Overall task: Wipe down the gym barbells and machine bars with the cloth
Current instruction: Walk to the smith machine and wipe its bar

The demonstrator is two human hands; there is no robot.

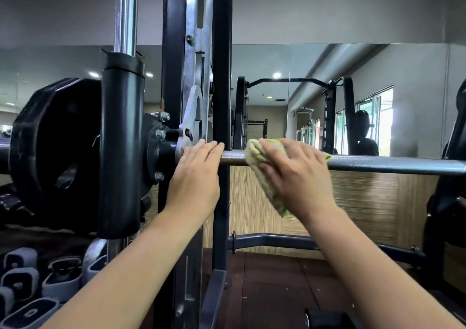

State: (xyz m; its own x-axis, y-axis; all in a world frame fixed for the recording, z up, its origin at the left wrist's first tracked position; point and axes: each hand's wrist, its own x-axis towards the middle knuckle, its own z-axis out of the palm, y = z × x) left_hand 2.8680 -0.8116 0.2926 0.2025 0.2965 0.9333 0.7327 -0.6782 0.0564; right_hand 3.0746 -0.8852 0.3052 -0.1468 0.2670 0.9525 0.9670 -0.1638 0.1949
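— Around the bar (pixel 393 163)?
— Crowded on the left of the frame. Black upright post (pixel 222 101) crossing straight in front of the bar, between the two hands. Slotted steel rail (pixel 198 51) just left of it, hook plate (pixel 189 127) at bar height. Further left, black sleeve (pixel 122 147) riding a chrome guide rod (pixel 126 11), and a black weight plate (pixel 50 142) loaded at centre left.
— Hands?
— Left hand (pixel 195 175) laid flat, fingers straight and together, over the bar's end by the hook plate; resting, not gripping. Right hand (pixel 295 175) closed around a yellow-green cloth (pixel 254 152), pressing it onto the bar just right of the post. Cloth bunched over the top of the bar, a tail hanging below the palm.
— In the way of the cloth?
— Post right beside the cloth's left edge. To the right, bare knurled bar running to the frame's edge.
— Behind?
— Mirror (pixel 416 89) across the upper right, reflecting a rack, windows and a dark figure. Wood-grain panel (pixel 365 202) beneath it.
— Anything stored?
— Lower left corner: rows of kettlebells (pixel 60 275) with grey handles, packed close on the floor. No bin or rack visible around them.
— Floor?
— Dark matting (pixel 272 286), a low frame crossbar (pixel 277 241) above it at lower centre.
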